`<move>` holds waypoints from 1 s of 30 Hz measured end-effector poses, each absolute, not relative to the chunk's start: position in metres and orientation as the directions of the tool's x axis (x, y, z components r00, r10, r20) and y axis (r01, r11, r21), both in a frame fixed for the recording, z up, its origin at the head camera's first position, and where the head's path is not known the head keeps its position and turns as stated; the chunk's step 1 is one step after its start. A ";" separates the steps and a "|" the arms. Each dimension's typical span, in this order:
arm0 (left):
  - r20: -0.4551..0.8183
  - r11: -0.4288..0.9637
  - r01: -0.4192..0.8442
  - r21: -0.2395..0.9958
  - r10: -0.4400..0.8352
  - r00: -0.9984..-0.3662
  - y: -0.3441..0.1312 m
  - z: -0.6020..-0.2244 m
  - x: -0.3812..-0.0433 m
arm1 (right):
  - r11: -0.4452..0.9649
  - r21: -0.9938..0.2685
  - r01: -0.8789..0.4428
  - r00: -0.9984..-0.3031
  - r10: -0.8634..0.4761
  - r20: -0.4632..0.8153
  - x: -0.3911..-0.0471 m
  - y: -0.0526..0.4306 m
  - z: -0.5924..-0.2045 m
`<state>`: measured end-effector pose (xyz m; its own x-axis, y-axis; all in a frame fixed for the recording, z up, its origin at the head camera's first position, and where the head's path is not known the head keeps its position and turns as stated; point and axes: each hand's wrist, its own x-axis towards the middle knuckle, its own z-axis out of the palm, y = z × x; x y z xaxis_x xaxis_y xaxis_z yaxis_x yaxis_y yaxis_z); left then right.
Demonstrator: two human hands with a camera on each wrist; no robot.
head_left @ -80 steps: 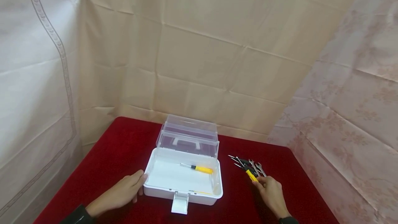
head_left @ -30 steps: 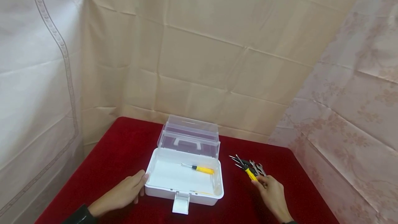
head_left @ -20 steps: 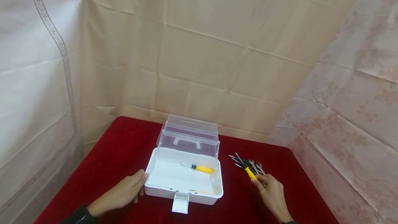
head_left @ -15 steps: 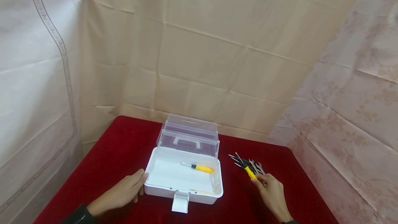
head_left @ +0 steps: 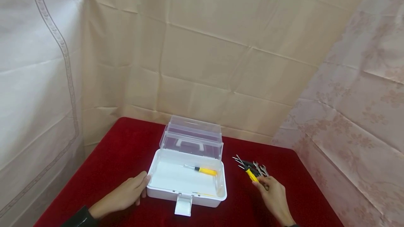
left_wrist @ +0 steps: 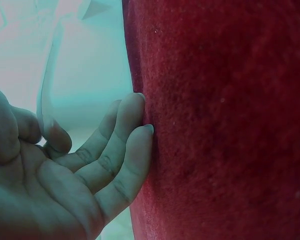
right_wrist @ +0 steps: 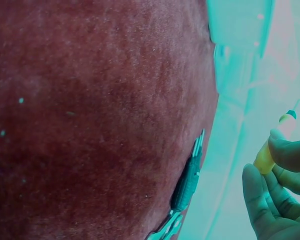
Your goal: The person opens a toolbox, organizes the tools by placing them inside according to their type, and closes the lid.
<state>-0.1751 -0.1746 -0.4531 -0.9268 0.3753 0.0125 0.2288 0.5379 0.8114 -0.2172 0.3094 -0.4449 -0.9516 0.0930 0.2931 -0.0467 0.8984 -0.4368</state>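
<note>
Right hand (head_left: 273,194) pinches slim yellow-handled metal screwdriver (head_left: 251,175), pointing forward-left; leftward, left hand (head_left: 130,191) grips white rectangular plastic toolbox (head_left: 164,195).

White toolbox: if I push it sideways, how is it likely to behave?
The white toolbox should probably slide rather than tip, being low and wide, though the fuzzy-looking red cloth may drag. Its clear lid, open behind, looks thin and might wobble. The yellow-handled screwdriver lying inside could roll or slide.
</note>
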 end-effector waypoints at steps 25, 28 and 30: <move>0.024 0.536 0.250 0.807 0.393 -0.919 -0.176 -0.454 -0.173 | 0.884 -0.459 -0.090 -0.950 0.062 0.306 -0.215 0.294 -0.444; 0.024 0.530 0.248 0.811 0.392 -0.919 -0.176 -0.455 -0.173 | 0.889 -0.443 -0.117 -0.938 0.047 0.343 -0.215 0.294 -0.445; 0.018 0.524 0.239 0.817 0.391 -0.920 -0.176 -0.454 -0.174 | 0.890 -0.436 -0.133 -0.932 0.037 0.361 -0.216 0.293 -0.444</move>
<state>-0.1735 -0.1760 -0.4541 -0.9202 0.3911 0.0182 0.2390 0.5244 0.8173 -0.2161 0.2933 -0.4443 -0.9317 0.0372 0.3612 -0.1333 0.8902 -0.4356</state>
